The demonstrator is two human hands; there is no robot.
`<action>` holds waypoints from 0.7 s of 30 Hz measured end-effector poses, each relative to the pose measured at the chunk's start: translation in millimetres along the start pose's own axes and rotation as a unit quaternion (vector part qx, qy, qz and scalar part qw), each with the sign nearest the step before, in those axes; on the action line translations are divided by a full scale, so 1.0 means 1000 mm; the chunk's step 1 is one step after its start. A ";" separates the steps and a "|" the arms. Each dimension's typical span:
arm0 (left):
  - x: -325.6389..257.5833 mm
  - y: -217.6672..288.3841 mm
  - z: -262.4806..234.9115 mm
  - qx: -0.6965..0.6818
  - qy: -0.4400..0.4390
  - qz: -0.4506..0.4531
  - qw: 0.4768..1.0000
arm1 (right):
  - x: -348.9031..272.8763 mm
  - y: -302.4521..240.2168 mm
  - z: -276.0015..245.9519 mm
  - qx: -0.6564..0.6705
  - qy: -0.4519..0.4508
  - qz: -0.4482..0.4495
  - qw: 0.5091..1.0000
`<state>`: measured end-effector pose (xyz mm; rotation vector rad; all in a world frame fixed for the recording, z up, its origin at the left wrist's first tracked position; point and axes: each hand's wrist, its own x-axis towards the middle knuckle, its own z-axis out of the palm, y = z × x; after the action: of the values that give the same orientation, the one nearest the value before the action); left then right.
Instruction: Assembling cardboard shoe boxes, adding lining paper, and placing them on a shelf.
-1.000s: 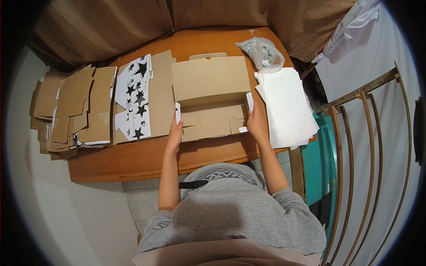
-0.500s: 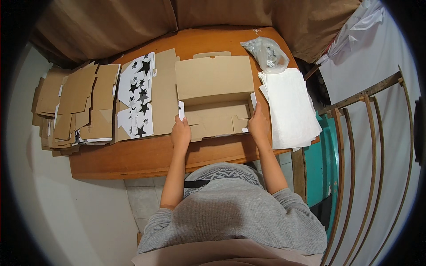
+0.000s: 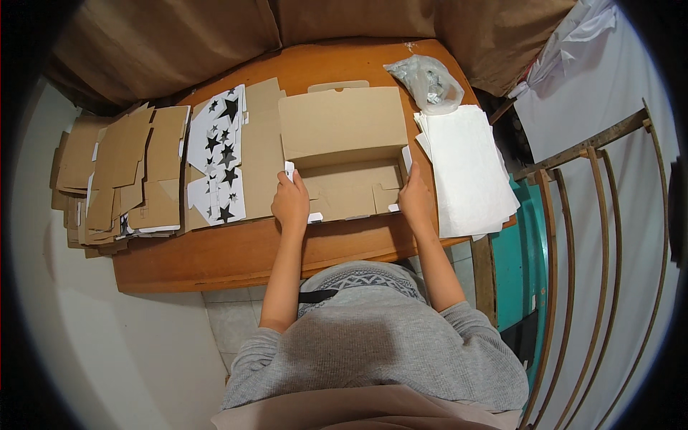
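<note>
your left hand (image 3: pixel 290 204) covers much of the left end of the cardboard box (image 3: pixel 344 122), hiding how its flap sits; those fingers curl over the end wall, gripping it. your right hand (image 3: pixel 416 201) grips the opposite end, thumb along the wall, other fingers mostly out of sight. the box lies before you on the smooth wooden desk (image 3: pixel 193 265), lid raised, plain brown inside. silvery contents blur inside the crumpled clear bag (image 3: pixel 437 86), above flat white sheets (image 3: pixel 473 172). at left, star-printed card (image 3: pixel 218 154) neighbours overlapping flattened cardboard (image 3: pixel 122 158).
</note>
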<state>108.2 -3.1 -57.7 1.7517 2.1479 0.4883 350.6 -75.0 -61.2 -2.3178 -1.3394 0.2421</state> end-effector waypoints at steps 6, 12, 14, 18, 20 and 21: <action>-0.004 0.005 -0.006 0.019 -0.021 0.005 1.000 | 0.000 -0.005 -0.007 0.014 -0.001 0.000 1.000; -0.002 0.005 -0.008 0.014 -0.043 -0.012 0.999 | 0.002 -0.009 -0.013 -0.002 -0.016 0.010 1.000; -0.002 0.004 -0.006 0.016 -0.036 -0.006 0.999 | -0.001 -0.013 -0.016 0.004 -0.027 0.018 0.999; -0.004 0.006 -0.009 0.021 -0.052 -0.018 0.998 | 0.000 -0.010 -0.010 0.064 -0.014 0.001 0.998; -0.009 0.007 -0.006 0.013 0.012 0.019 1.000 | -0.004 -0.006 -0.006 0.064 0.064 -0.091 0.992; -0.013 0.008 -0.005 0.006 0.075 0.056 0.996 | -0.005 -0.004 -0.005 0.063 0.141 -0.181 0.971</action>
<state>115.0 -14.6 -49.4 1.9052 2.1645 0.6560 347.0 -79.0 -55.4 -1.8770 -1.5156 -0.1123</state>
